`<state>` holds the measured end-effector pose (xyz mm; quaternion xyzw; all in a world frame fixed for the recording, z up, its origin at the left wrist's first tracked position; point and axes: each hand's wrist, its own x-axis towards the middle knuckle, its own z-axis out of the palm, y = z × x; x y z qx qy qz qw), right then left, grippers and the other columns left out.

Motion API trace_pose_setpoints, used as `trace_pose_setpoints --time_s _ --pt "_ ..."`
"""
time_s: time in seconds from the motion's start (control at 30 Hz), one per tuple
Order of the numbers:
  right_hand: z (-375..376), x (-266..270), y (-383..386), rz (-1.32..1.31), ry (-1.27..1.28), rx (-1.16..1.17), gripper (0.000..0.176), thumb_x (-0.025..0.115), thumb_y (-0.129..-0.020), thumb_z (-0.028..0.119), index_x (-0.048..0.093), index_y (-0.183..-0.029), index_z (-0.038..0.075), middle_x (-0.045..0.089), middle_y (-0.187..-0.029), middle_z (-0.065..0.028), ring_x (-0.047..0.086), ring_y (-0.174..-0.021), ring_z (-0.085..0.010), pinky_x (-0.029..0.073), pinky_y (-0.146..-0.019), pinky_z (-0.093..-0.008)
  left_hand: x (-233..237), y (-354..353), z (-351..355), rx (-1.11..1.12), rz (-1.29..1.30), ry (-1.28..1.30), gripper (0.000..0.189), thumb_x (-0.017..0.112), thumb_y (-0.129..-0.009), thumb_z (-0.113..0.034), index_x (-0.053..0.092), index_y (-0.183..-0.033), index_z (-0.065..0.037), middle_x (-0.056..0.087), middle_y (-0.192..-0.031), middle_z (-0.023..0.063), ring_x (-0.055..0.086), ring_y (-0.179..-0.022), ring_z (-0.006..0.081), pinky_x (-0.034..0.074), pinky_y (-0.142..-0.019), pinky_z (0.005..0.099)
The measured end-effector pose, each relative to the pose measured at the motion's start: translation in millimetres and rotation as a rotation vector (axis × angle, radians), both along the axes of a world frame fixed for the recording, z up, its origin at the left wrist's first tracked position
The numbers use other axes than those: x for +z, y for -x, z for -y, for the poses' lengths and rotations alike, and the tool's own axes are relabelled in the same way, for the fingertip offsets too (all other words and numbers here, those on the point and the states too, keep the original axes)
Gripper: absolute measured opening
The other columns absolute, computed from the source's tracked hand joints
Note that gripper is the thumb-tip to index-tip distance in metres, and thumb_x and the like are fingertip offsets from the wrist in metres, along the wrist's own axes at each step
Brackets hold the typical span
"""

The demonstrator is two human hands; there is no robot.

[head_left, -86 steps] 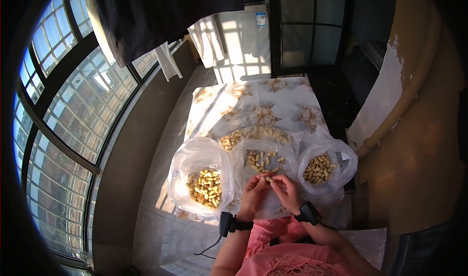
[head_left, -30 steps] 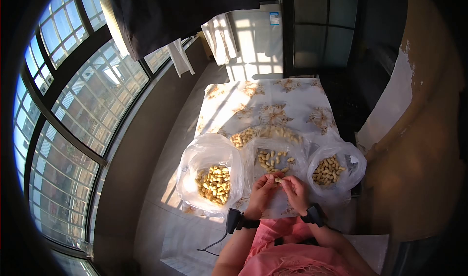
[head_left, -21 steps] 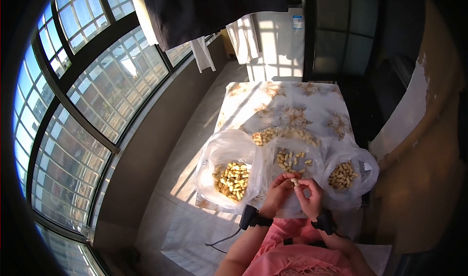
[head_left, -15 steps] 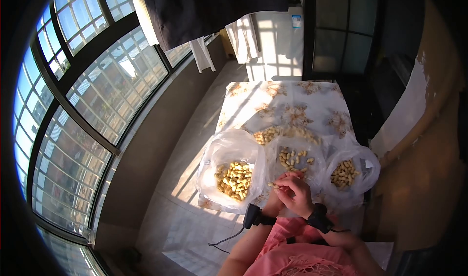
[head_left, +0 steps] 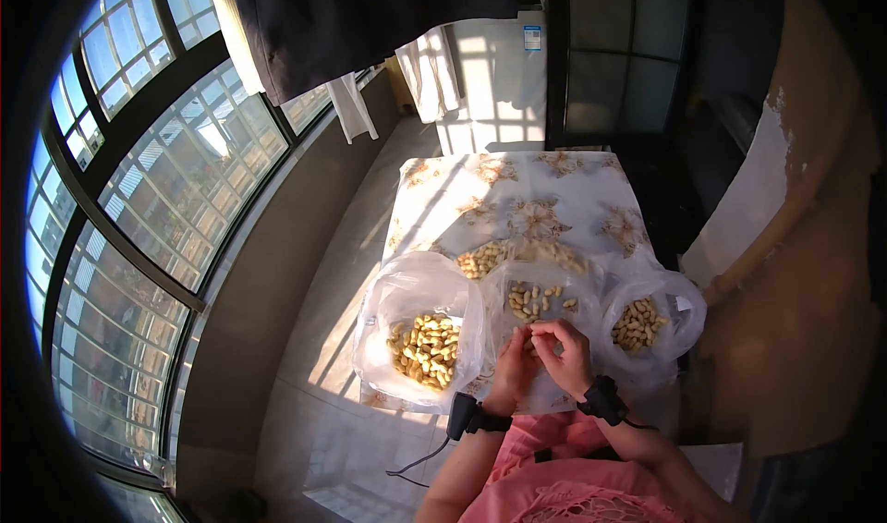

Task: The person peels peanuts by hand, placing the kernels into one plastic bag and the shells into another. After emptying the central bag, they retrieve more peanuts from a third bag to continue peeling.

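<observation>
My left hand and my right hand meet at the near edge of the middle plastic bag, fingers bent together. What lies between the fingertips is too small and hidden to name. Several peanuts lie in that middle bag just beyond my hands. On the left, an open plastic bag holds a heap of peanuts. The right plastic bag holds more peanuts. Behind the middle bag is another pile of peanuts.
The bags rest on a table with a flowered cloth. Barred windows line the left side. Dark cloth hangs above the far end. A cable trails from the black band on my left wrist.
My hands have drawn together, and the peanut seen at my left fingertips before is now out of sight. The whole view has shifted, with the table further left in it.
</observation>
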<state>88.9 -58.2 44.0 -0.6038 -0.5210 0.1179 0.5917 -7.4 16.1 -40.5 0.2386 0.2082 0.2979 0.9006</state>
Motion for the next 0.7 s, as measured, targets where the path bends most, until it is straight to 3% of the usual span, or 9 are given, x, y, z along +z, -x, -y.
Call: trace_pose_setpoints --time_s 0.1,0.17,0.2,0.4,0.57,0.7 --pt "17 -16 -20 0.036 0.0 -0.092 0.015 0.067 -0.089 -0.003 0.067 -0.103 0.002 0.069 -0.095 -0.0084 0.068 -0.081 -0.0183 0.053 -0.074 -0.0294 5 0 -2 -0.022 0.153 -0.027 0.049 0.039 -0.11 -0.042 0.058 -0.127 0.0 0.063 -0.128 0.0126 0.06 -0.119 0.0242 0.048 -0.104 0.0411" --pt "24 -22 -27 0.091 0.041 -0.088 0.018 0.066 -0.088 -0.002 0.067 -0.105 0.003 0.069 -0.093 -0.0102 0.068 -0.081 -0.0236 0.055 -0.073 -0.0314 7 0 -2 -0.023 0.136 -0.032 0.05 0.038 -0.11 -0.043 0.058 -0.127 0.0 0.063 -0.128 0.013 0.06 -0.119 0.0243 0.047 -0.105 0.041" --pt "26 -23 -28 0.111 0.065 -0.049 0.021 0.066 -0.088 -0.002 0.067 -0.108 0.003 0.067 -0.101 -0.0111 0.068 -0.081 -0.0246 0.056 -0.075 -0.0327 6 0 -2 -0.024 0.133 -0.027 0.05 0.038 -0.11 -0.042 0.058 -0.127 0.0 0.063 -0.128 0.0131 0.06 -0.119 0.0249 0.047 -0.105 0.0411" --pt "20 -27 -24 0.1 0.137 -0.035 0.028 0.069 -0.086 0.001 0.066 -0.113 0.005 0.057 -0.117 -0.0128 0.065 -0.096 -0.0272 0.056 -0.078 -0.0352 9 4 -3 -0.055 0.115 -0.031 0.05 0.038 -0.11 -0.041 0.057 -0.129 0.0 0.063 -0.128 0.0125 0.06 -0.117 0.0245 0.048 -0.103 0.0389" --pt "20 -40 -31 0.131 0.123 -0.004 0.027 0.069 -0.086 0.001 0.063 -0.112 0.005 0.057 -0.115 -0.0127 0.064 -0.101 -0.029 0.055 -0.079 -0.0353 10 1 -2 -0.042 0.095 -0.031 0.048 0.04 -0.11 -0.04 0.058 -0.129 0.001 0.064 -0.126 0.0109 0.061 -0.113 0.0222 0.047 -0.1 0.0345" --pt "17 -41 -32 0.129 0.081 -0.046 0.019 0.067 -0.089 0.001 0.06 -0.106 0.003 0.058 -0.114 -0.0143 0.064 -0.096 -0.0314 0.054 -0.077 -0.0363 16 2 -1 -0.063 0.099 -0.085 0.033 0.046 -0.108 -0.025 0.06 -0.125 0.0 0.064 -0.125 0.0107 0.061 -0.113 0.0206 0.048 -0.099 0.0345"
